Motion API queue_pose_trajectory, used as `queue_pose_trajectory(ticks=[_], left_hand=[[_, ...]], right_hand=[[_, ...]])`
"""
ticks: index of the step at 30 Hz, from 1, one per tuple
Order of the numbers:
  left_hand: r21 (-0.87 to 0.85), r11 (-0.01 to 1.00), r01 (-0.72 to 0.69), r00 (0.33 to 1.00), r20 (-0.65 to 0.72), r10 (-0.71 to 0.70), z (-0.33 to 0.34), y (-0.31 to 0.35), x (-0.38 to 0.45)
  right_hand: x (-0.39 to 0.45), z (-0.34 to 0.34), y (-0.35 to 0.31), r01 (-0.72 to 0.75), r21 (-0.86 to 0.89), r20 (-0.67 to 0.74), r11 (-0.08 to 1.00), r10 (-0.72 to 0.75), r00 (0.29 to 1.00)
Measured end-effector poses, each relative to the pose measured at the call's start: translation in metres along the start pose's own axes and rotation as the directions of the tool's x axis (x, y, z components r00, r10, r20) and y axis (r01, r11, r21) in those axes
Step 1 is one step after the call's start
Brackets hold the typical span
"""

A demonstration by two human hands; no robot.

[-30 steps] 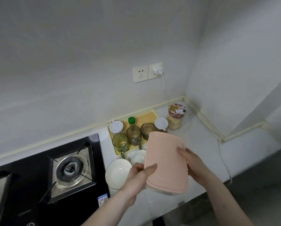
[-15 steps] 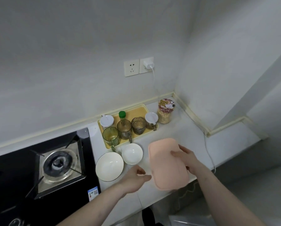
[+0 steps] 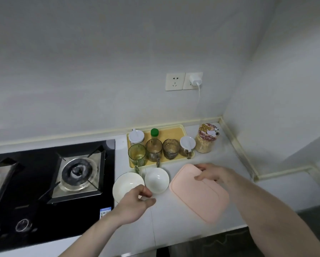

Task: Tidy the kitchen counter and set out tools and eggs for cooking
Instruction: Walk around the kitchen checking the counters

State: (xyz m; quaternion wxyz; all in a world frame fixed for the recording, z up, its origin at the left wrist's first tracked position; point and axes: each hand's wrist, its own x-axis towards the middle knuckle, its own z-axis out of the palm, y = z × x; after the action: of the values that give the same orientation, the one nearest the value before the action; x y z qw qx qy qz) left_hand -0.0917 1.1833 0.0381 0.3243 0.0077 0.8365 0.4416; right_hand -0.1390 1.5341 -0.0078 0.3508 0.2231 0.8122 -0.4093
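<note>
White stone counter (image 3: 174, 216) in grey-walled corner, black glass gas hob (image 3: 49, 184) at left. Yellow rectangular tray (image 3: 166, 132) at back wall holds glass mugs, white-lidded jars, green-capped bottle; cartoon-lidded snack jar (image 3: 206, 139) beside it, lettering too small to read. Two white bowls (image 3: 156, 179) just before tray. Right hand (image 3: 214, 173) grips far edge of pink rectangular plastic lid (image 3: 198, 195) lying on counter. Left hand (image 3: 135, 204) loosely curled, holding nothing, over larger bowl rim

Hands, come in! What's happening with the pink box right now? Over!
Right hand grips the pink box's far edge, box low over the counter. Left hand loose, holding nothing, over the two white bowls. Nothing blocking. Over.
</note>
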Motion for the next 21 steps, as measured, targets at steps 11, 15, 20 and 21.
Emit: queue_pose_trajectory(ticks=[11, 15, 20, 21], left_hand=[[-0.083, 0.997, -0.008, 0.995, -0.095, 0.0, -0.008, 0.012, -0.006], [-0.077, 0.997, -0.002, 0.995, -0.1, -0.005, -0.009, 0.017, -0.002], [-0.102, 0.995, 0.013, 0.997, -0.08, -0.021, -0.014, 0.018, 0.003], [-0.114, 0.993, 0.019, 0.996, -0.08, -0.029, -0.015, 0.017, 0.004]], right_hand=[[0.046, 0.002, 0.005, -0.005, -0.195, 0.028, 0.981, 0.011, 1.0], [0.038, 0.005, -0.004, 0.059, -0.25, 0.011, 0.967, -0.058, 0.998], [0.013, 0.044, -0.032, 0.089, -0.683, 0.015, 0.725, -0.109, 0.994], [0.01, 0.054, -0.035, 0.068, -0.765, 0.007, 0.641, -0.097, 0.995]])
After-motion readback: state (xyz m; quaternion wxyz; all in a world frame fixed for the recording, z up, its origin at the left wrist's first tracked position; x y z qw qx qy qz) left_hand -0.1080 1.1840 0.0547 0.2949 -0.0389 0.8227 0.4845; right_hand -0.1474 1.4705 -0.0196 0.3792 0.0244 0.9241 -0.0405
